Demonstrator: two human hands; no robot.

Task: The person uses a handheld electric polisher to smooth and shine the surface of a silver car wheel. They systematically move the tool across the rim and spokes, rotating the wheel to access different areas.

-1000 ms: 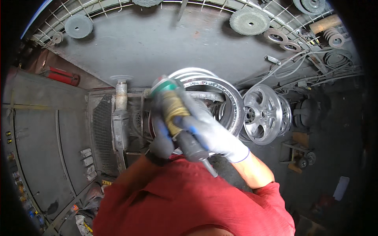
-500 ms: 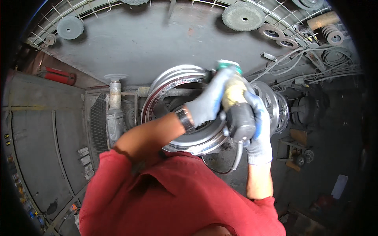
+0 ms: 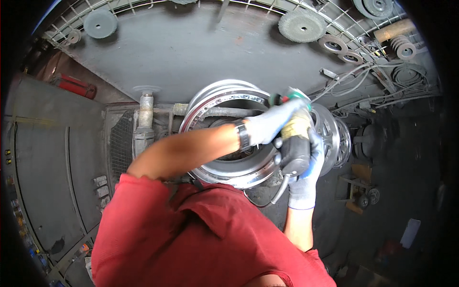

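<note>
With both hands I hold an angle grinder [image 3: 295, 154] with a black body, a yellowish wrapped middle and a green head pointing away from me. My left hand [image 3: 273, 123], in a grey and blue work glove and blurred, closes over the front part near the head. Around the black rear body wraps my right hand [image 3: 313, 160], in the same kind of glove. A silver wheel rim [image 3: 252, 176] lies below my left forearm. The grinder's head is at the rim's far right edge; whether it touches I cannot tell. From the tool's rear a grey cord [image 3: 282, 189] hangs down.
Several alloy wheels [image 3: 330, 138] stand right of the rim. Along the far wire rack sit abrasive discs [image 3: 302, 26] and a coil of cable [image 3: 409, 76]. To the left another power tool [image 3: 145, 126] stands upright, disc up; a red cylinder [image 3: 74, 86] lies beyond it.
The grinder's head and my left hand have moved right and slightly nearer. My left forearm lies flatter across the rim. The whole view has shifted a little.
</note>
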